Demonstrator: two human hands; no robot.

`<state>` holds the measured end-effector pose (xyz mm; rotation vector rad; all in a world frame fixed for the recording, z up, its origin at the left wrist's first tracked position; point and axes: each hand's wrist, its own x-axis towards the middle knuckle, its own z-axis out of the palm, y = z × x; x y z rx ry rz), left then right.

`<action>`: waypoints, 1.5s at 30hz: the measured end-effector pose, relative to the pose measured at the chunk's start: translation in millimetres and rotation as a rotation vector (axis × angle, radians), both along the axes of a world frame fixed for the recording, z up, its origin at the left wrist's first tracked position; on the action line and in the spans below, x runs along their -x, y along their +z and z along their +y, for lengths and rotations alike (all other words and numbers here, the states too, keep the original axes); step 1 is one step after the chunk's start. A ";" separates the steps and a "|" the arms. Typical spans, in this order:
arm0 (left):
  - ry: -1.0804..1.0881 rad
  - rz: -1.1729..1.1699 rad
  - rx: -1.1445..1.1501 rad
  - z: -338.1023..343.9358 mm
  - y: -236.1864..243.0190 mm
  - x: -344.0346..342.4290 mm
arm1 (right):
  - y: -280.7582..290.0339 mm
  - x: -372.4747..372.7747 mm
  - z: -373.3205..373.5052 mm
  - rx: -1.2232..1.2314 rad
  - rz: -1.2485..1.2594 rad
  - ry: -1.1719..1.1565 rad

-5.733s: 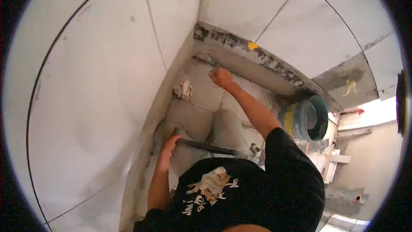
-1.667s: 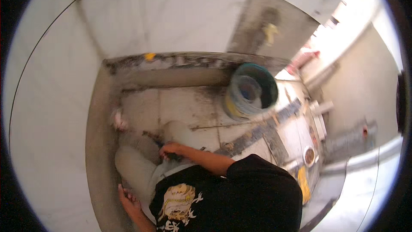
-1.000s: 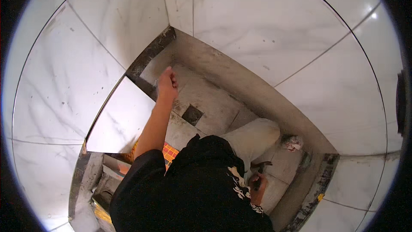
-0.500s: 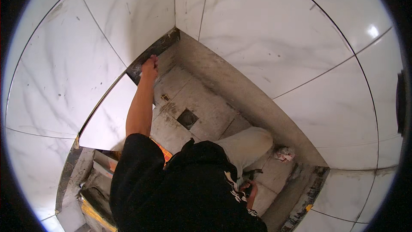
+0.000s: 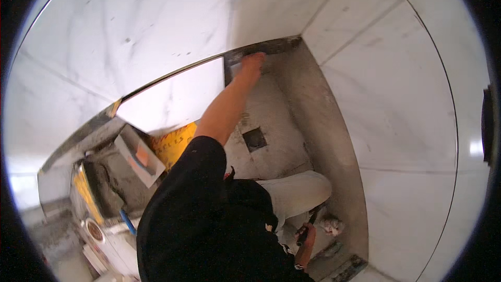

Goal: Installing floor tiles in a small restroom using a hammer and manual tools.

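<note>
My left hand (image 5: 253,61) reaches far forward to the dark bare strip (image 5: 279,47) under the wall tiles, close to the corner. Its fingers look drawn together; whatever they hold, if anything, is hidden. Beside that wrist ends a white marbled tile (image 5: 177,94), set along the foot of the left wall. Low on the right, next to my bent knee (image 5: 300,193), my right hand (image 5: 309,234) is wrapped round a dark-handled tool (image 5: 301,237). The tool's far end is too small and dim to name.
A square dark hole (image 5: 254,139) lies in the grey floor. At the left stand a mortar-smeared tub (image 5: 107,177), a flat grey trowel (image 5: 138,154) with an orange handle, and a yellow bag (image 5: 175,143). A crumpled pale lump (image 5: 332,225) sits by the right ledge.
My view has turned, so the left wall and tub show more. My left hand stays by the dark strip, a little closer to the corner. The right hand still grips the tool.
</note>
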<state>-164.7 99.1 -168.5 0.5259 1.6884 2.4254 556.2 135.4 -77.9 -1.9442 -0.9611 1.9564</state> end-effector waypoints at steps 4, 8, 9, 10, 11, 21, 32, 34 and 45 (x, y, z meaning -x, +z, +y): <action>-0.124 -0.709 0.166 -4.2 34.2 -2.8 | 7.0 48.5 58.6 0.105 0.083 0.276; 0.048 -0.298 0.435 -10.9 37.8 -11.5 | -9.9 102.4 101.8 0.029 -0.122 0.503; 0.093 -0.188 0.553 -8.9 35.5 -11.8 | -12.0 115.4 108.8 -0.044 -0.196 0.533; 0.061 -0.036 0.627 -6.0 32.4 -12.6 | -12.8 128.6 114.4 -0.019 -0.151 0.550; 0.104 0.051 0.846 -2.4 29.3 -11.5 | -10.9 138.5 117.6 0.025 -0.182 0.511; 0.149 0.277 0.172 3.0 50.4 -8.8 | 15.3 261.8 117.1 0.094 -0.015 0.912; 0.170 -0.070 0.615 20.1 38.9 5.7 | 56.1 285.5 103.4 -0.428 -0.251 1.505; 0.265 -0.171 0.873 27.1 45.1 1.2 | 44.5 269.0 107.0 -0.582 -0.289 1.637; 0.116 -0.194 0.908 2.4 76.8 -16.1 | 85.9 272.9 47.1 -0.289 -0.175 1.310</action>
